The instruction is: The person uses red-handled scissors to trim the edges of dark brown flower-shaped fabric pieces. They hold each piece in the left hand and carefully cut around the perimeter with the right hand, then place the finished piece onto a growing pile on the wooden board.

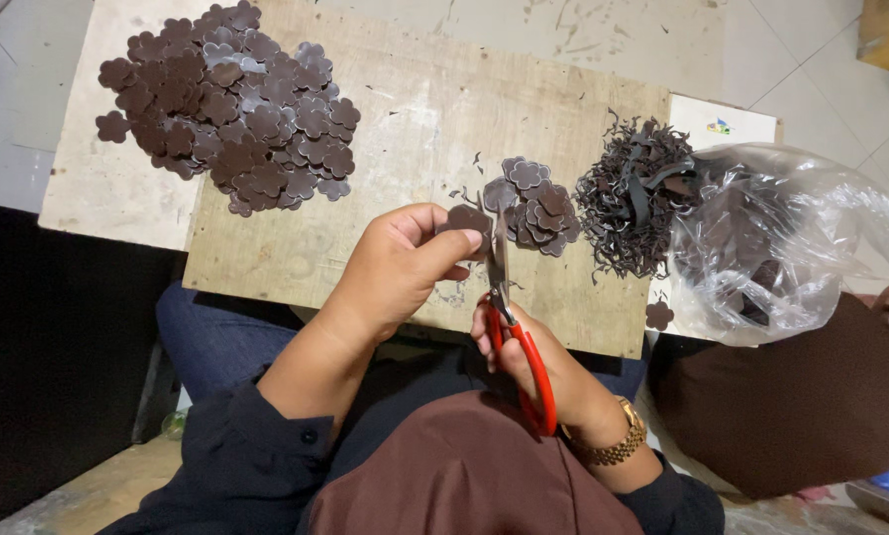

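Both hands work over the near edge of the worktop (266, 248), a wooden board. The left hand (395, 272) is closed, its thumb and fingers pinching a dark brown flower-shaped piece (464, 218). The right hand (538, 372), wearing a gold wristwatch (618, 441), is closed round the red handles of a pair of scissors (509, 317), whose blades point away from the person and meet the held piece. Just beyond the blades lies a small pile of cut flowers (538, 203), toward the right edge. Beside it, at that edge, sits a tangle of dark trimmings (627, 198), touching a clear plastic bag (791, 238). A large heap of flowers (231, 104) fills the far left corner.
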A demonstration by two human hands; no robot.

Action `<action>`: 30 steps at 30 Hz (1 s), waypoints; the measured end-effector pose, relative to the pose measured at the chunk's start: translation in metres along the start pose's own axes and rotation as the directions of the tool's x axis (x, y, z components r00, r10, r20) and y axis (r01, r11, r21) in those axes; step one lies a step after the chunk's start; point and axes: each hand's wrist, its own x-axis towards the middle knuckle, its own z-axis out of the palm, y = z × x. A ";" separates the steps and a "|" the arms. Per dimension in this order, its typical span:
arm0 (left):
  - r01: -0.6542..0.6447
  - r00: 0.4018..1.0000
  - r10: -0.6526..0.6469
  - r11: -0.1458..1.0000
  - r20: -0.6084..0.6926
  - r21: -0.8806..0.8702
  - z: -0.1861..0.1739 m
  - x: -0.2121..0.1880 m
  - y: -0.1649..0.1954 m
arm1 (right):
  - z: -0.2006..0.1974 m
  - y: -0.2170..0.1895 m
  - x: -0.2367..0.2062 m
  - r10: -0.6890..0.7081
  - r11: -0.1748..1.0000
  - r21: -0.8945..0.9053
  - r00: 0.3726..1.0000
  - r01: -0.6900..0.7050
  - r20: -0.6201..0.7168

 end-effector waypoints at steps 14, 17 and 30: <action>-0.035 0.999 0.035 0.999 -0.006 0.032 0.004 -0.001 -0.003 | 0.001 0.003 -0.001 0.059 0.997 0.058 0.997 -0.057 -0.040; -0.039 0.999 0.039 0.999 -0.003 0.025 0.004 -0.001 -0.003 | 0.003 0.003 -0.001 0.055 0.995 0.091 0.997 -0.050 -0.050; -0.029 0.999 0.029 1.000 0.022 -0.001 0.003 -0.001 -0.005 | 0.003 0.002 -0.001 0.067 0.996 0.063 0.996 -0.063 -0.055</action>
